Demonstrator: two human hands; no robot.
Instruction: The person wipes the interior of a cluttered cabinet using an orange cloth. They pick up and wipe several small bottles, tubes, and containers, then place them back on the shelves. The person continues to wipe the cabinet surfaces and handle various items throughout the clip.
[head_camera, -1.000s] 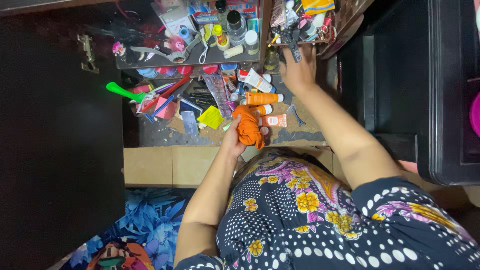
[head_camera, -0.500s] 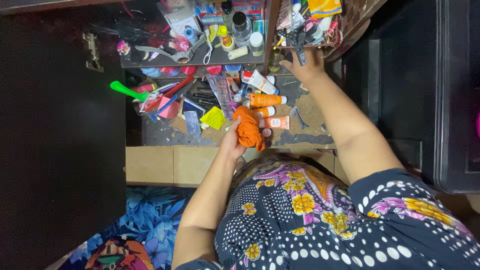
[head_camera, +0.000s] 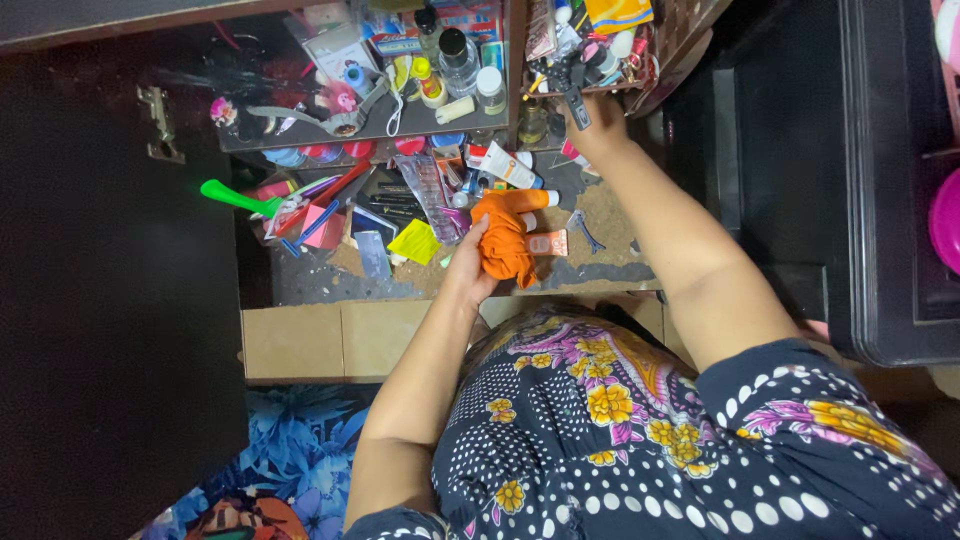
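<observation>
An orange cloth (head_camera: 503, 245) is gripped in the left hand (head_camera: 470, 268) above a cluttered shelf (head_camera: 600, 215).

One bunched cloth is enclosed by the curled left fingers, near centre. The right hand (head_camera: 592, 128) is reached far right towards a black tool (head_camera: 572, 88); its grip cannot be told. Two orange tubes (head_camera: 528, 200) are seen behind the cloth.
</observation>
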